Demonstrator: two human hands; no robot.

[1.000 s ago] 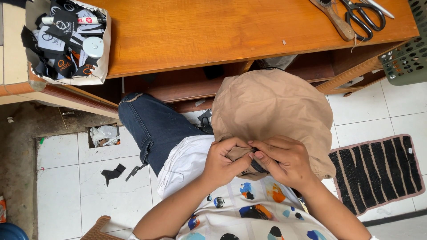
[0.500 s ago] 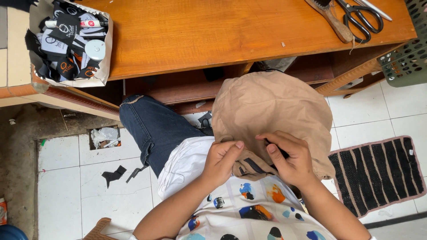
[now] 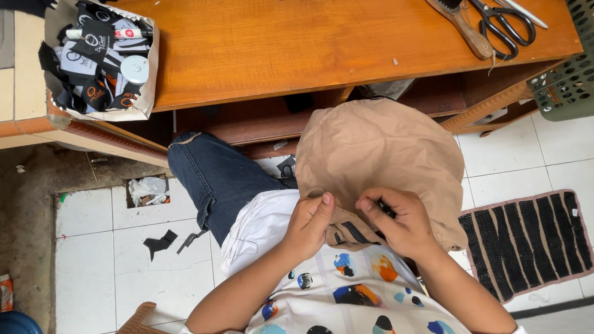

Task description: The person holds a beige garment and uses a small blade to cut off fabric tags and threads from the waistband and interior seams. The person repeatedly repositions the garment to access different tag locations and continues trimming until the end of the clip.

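**Hands part along the near edge of the tan fabric piece**

Since the earlier frames, both hands have drawn slightly apart; before, they met at one spot on the fabric's near edge. A dark strap or zipper-like strip (image 3: 356,232) now shows between them, so the edge being worked looks more exposed.

Left hand (image 3: 311,221): fingers curled, thumb up, pinching the near edge of the tan fabric piece (image 3: 380,161). Right hand (image 3: 396,219): fingers folded down, pinching the same edge plus a small dark item I cannot identify.

Fabric lies domed over the lap, near the middle, in front of the wooden table (image 3: 297,49).

Count:
- tan fabric piece: one
- scissors (image 3: 504,28), far right on the table: one pair
- wooden-handled brush (image 3: 464,28) beside them: one
- box of black and white labels (image 3: 102,59), far left: one
- striped mat (image 3: 526,244) on the tiled floor, right: one
- green basket (image 3: 566,86), far right: one
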